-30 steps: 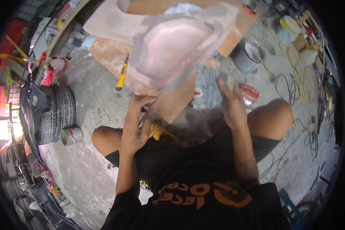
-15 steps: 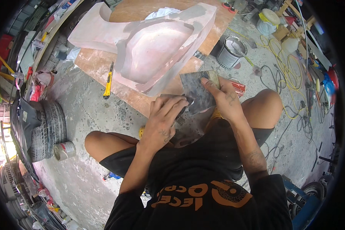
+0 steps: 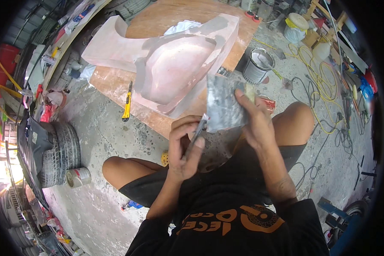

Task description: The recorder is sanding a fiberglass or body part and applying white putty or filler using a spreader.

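In my left hand [image 3: 179, 151], closed between thumb and fingers, is a thin dark flat spreader [image 3: 195, 138] seen nearly edge-on. A small pale dab shows at its upper tip, close to the left edge of a smeared grey flat plate [image 3: 224, 106]. My right hand [image 3: 260, 121] grips that plate by its right side, thumb on top, near a pale yellowish part. Beyond both hands lies a large pinkish-white moulded part [image 3: 177, 70] with grey filler patches and a wide recess. It rests on a plywood board [image 3: 111, 87].
A yellow utility knife [image 3: 127, 104] lies across the board's left edge. Right of the board stands an open paint can [image 3: 258, 68]. Yellow hose [image 3: 309, 79] and dark cables run over the right floor. Tyres [image 3: 62, 153] and a small tin [image 3: 78, 177] stand at left.
My left hand has turned and drawn slightly back from the plate, tilting the spreader upright. The plate is tipped, showing a brighter face. The whole view has shifted a little.
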Motion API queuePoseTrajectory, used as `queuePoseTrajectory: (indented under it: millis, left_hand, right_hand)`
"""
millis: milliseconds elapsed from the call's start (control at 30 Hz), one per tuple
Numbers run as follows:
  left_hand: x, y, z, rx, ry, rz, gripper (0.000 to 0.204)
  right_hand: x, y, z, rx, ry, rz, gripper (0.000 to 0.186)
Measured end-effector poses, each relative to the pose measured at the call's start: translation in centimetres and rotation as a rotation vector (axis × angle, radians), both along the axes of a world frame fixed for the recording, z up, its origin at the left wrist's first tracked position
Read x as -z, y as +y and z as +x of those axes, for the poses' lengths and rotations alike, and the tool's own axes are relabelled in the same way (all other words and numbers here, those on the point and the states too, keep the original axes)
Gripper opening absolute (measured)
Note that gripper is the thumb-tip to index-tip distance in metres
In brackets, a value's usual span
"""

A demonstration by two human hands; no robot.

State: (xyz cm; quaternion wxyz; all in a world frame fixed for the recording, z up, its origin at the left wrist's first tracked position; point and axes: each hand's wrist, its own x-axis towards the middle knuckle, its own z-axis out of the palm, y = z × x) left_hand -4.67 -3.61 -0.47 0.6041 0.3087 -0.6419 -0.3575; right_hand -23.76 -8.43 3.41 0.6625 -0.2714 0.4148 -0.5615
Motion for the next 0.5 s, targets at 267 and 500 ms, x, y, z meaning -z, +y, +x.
queuePoseTrajectory:
  millis: [267, 500]
  left_hand:
    - [1.6, 0.2, 0.7, -0.033, -0.409, -0.302, 0.054]
    - [4.1, 0.0, 5.0, 0.062, -0.672, -0.007, 0.062]
  right_hand:
    - [0.1, 2.4, 0.5, -0.067, -0.191, 0.047, 0.031]
    - [0.3, 3.0, -1.6, -0.024, -0.021, 0.047, 0.029]
